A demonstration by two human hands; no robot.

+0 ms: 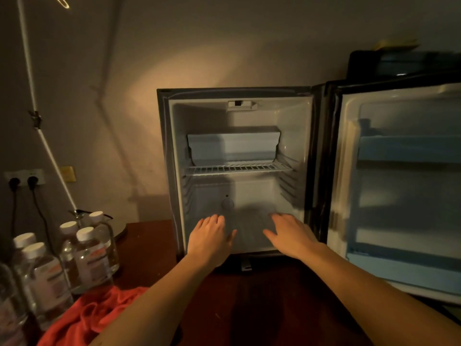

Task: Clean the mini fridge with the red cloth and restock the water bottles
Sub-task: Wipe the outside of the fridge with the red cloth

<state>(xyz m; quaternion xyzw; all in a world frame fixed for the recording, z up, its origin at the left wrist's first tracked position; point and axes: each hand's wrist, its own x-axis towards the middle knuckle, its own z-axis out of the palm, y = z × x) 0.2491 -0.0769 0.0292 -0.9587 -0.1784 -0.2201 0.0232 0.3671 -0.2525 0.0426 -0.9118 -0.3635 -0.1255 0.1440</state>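
— The mini fridge (239,116)? Smooth white plastic liner, thin wire shelf (238,168) at twelve o'clock.

— And at eight o'clock?

— Soft crumpled red cloth (94,318); clear glossy plastic water bottles (92,260); dark polished wooden table (262,295).

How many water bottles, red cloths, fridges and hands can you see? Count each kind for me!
Water bottles: at least 6 with white caps, left of the fridge; one more may be cut off at the frame's edge
Red cloth: 1
Mini fridge: 1, door open
Hands: 2, left hand and right hand
Total: 10
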